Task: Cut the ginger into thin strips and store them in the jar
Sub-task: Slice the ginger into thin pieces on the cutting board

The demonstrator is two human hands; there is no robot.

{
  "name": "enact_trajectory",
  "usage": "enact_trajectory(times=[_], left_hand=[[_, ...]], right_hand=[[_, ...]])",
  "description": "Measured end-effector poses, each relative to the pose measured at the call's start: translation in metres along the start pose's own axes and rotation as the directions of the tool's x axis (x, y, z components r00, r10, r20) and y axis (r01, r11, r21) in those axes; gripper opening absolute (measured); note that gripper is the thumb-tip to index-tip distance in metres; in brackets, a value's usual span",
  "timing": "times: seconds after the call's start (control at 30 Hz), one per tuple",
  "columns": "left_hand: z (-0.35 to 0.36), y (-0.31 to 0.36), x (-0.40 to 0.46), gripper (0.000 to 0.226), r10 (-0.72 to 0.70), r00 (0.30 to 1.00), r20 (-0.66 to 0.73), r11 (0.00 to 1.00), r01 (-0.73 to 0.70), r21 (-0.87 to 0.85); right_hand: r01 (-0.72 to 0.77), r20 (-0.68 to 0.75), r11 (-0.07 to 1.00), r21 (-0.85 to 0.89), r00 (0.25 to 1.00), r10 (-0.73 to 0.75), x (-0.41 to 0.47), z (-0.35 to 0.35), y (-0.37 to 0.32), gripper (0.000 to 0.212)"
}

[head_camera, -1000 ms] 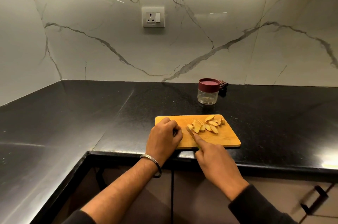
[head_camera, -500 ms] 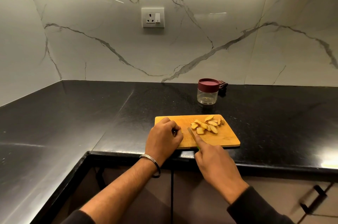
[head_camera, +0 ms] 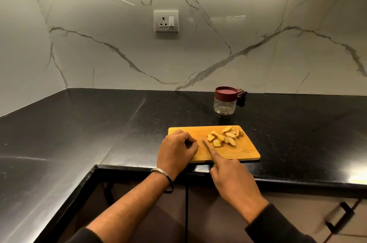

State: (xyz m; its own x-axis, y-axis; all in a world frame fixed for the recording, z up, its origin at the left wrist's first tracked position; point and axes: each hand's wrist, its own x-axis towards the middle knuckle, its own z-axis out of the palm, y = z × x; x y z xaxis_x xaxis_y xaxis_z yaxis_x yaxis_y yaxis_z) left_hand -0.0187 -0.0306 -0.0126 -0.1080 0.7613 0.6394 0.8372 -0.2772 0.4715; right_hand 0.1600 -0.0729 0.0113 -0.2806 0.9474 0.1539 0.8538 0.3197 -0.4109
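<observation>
left hand (head_camera: pixel 175 148) fingers pinch a ginger piece (head_camera: pixel 195 140); right hand (head_camera: pixel 232 180) grips the knife (head_camera: pixel 206 146).

Surface (head_camera: pixel 99 133) left of board (head_camera: pixel 248 151) is bare black stone w/ wide room to pass. Board sits at front edge; left hand (head_camera: pixel 176 149) covers its left end, right hand (head_camera: pixel 232 179) w/ knife (head_camera: pixel 205 145) comes in over the front edge. Ginger (head_camera: pixel 224 137) fills board's back-right part. Jar (head_camera: pixel 225 100) w/ lid on stands behind board, apart from it, near wall; dark item (head_camera: pixel 241 94) just beside jar. Right of board: open surface.
</observation>
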Motion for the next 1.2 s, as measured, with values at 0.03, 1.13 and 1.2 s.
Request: enact_trajectory(times=[0.03,1.13,1.2], left_hand=[[0.000,0.000,0.000,0.012,-0.009,1.000,0.004,1.000,0.009,-0.006],[-0.007,0.001,0.002,0.021,0.047,0.994,0.096,0.999,-0.045,-0.031],[-0.007,-0.001,0.006,0.021,0.068,0.989,0.134,0.997,-0.063,-0.044]], right_hand=[[0.002,-0.003,1.000,0.003,1.000,-0.002,0.000,0.000,0.000,0.059],[0.032,-0.023,0.999,0.042,0.999,-0.031,-0.009,-0.012,-0.005,0.059],[0.027,-0.024,0.999,0.047,0.999,-0.026,-0.010,-0.014,-0.003,0.058]])
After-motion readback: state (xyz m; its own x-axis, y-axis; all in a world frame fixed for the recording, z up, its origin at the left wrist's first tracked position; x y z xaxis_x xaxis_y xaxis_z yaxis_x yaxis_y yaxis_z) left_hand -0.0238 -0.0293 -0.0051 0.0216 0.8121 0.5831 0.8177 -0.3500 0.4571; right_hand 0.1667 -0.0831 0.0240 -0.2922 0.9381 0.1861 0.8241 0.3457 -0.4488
